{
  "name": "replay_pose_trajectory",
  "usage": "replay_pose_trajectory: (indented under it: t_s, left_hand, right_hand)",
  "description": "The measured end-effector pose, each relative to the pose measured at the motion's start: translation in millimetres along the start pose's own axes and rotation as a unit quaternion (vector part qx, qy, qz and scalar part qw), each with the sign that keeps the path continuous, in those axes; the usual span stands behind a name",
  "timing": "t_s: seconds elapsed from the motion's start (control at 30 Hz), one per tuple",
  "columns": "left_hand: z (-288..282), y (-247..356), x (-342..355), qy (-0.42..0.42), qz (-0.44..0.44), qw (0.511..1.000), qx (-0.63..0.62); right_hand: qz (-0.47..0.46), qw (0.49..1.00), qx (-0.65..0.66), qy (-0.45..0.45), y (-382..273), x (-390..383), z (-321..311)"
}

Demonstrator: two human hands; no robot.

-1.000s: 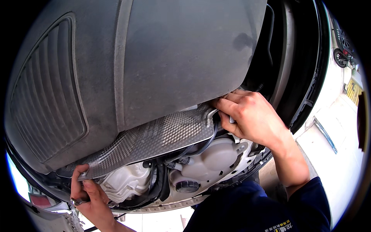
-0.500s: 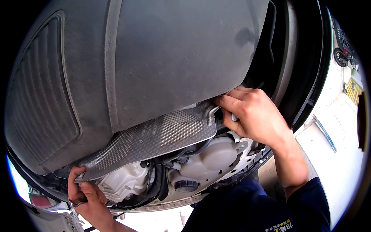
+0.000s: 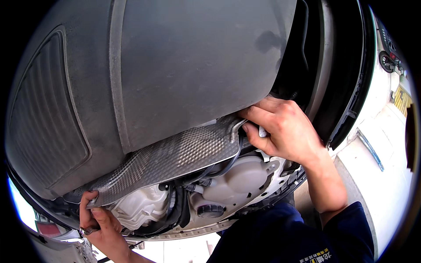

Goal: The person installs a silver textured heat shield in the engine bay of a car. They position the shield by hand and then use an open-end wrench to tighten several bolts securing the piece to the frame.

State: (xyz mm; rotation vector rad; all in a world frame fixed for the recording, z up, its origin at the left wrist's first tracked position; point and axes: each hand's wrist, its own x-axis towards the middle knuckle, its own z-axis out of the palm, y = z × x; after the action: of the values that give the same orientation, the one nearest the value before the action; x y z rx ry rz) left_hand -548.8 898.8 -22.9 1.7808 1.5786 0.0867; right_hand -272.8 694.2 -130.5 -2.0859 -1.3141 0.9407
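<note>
Grey cover (image 3: 197,65) spans upper left of my view; dimpled metal sheet (image 3: 175,155) lies along cover's lower edge, just above pale tank (image 3: 243,179); I see right hand (image 3: 283,125) bent narrow at sheet's right corner, fingertips partly hidden, so I cannot tell its grip; left hand (image 3: 104,228) pinches sheet's left corner, thumb against forefinger; black cap (image 3: 209,211) at tank's lower left; ring (image 3: 89,230) on left hand.

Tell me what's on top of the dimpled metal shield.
The large grey cover overlaps the far side of the shield, hiding whatever is there; the left hand pinches the shield's left corner.
</note>
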Motion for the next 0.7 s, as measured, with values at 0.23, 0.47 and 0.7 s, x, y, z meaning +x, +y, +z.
replay_pose_trajectory:
  t_s: [0.23, 0.47, 0.7]
  left_hand:
    - [3.1, 2.8, -1.2, 0.029, 0.0, 1.0, -0.006]
    - [-0.4, 10.7, 7.4, 0.008, -0.023, 1.0, 0.012]
    - [3.6, 25.4, 20.7, -0.006, 0.012, 0.998, 0.067]
  right_hand:
    - [-0.076, 0.995, 0.002, 0.071, 12.7, -7.0, 7.2]
    - [-0.06, 0.988, 0.029, 0.141, 12.9, 0.7, 12.9]
    - [-0.034, 0.992, 0.008, 0.117, 20.9, -1.5, 15.2]
